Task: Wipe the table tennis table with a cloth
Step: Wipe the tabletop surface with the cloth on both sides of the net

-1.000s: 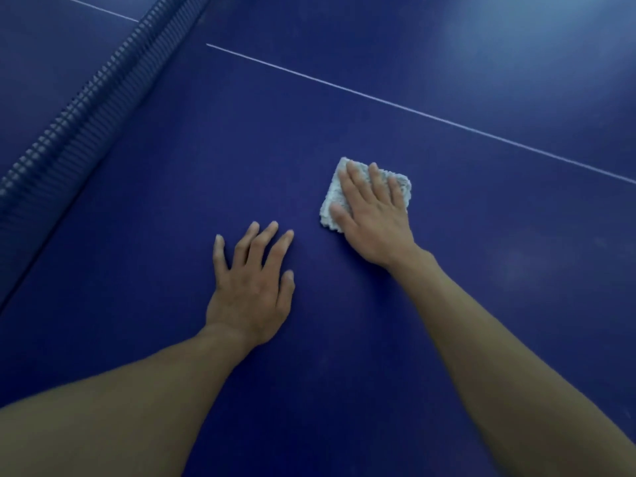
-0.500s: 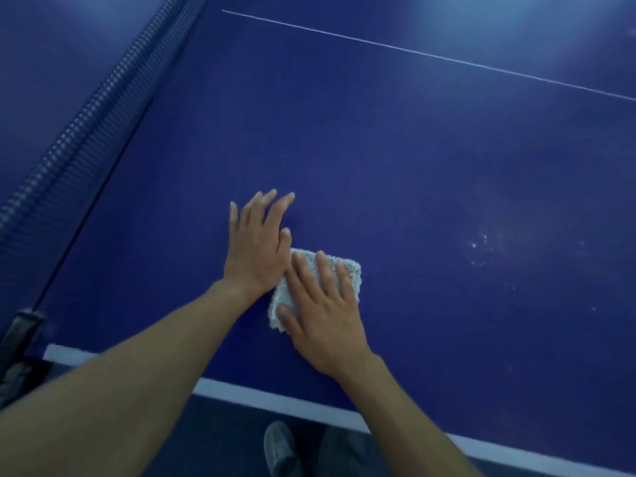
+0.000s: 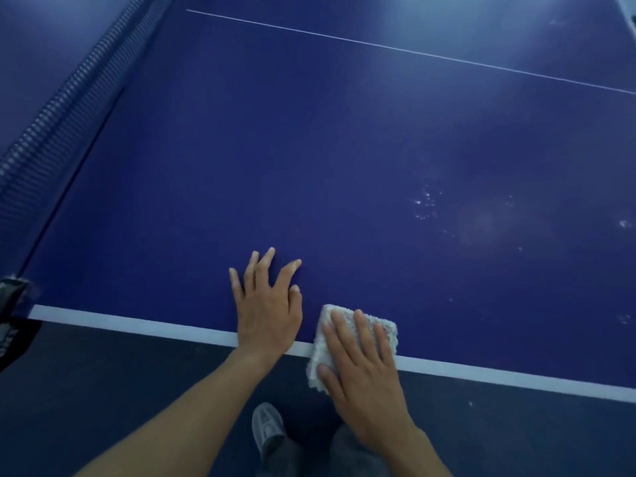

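A dark blue table tennis table [image 3: 344, 166] fills most of the head view. A small folded white cloth [image 3: 385, 330] lies at the table's near edge, partly hanging over the white border line. My right hand [image 3: 364, 370] presses flat on the cloth with straight fingers. My left hand [image 3: 268, 304] rests flat on the bare table just left of the cloth, fingers spread, its heel over the white edge line.
The net [image 3: 62, 111] runs along the left side, with its clamp [image 3: 10, 297] at the near corner. White specks [image 3: 426, 201] dot the table to the right. A thin white centre line [image 3: 395, 48] crosses the far part. My shoe [image 3: 266, 428] shows on the floor below.
My right hand has dragged the cloth toward me, from mid-table to the near edge. My left hand has stayed flat on the table beside it.
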